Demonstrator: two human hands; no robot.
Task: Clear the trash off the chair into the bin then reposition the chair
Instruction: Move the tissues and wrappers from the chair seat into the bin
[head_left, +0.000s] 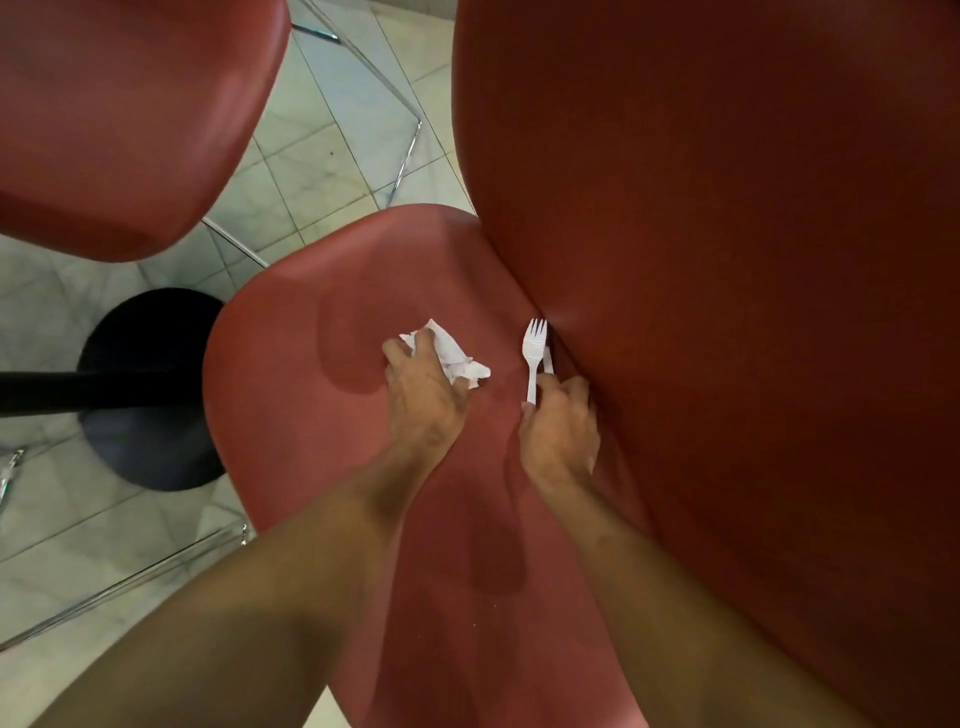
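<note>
Grabbing trash off the red chair (291, 415): our left hand (423, 387) is closing on the crumpled napkin (452, 353), right hand (561, 426) pinching the plastic fork (535, 358) handle by the backrest. Binning and repositioning are still pending; no bin in view.

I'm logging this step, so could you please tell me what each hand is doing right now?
Left hand: gripping the crumpled napkin on the chair seat.
Right hand: fingers pinching the white plastic fork.
</note>
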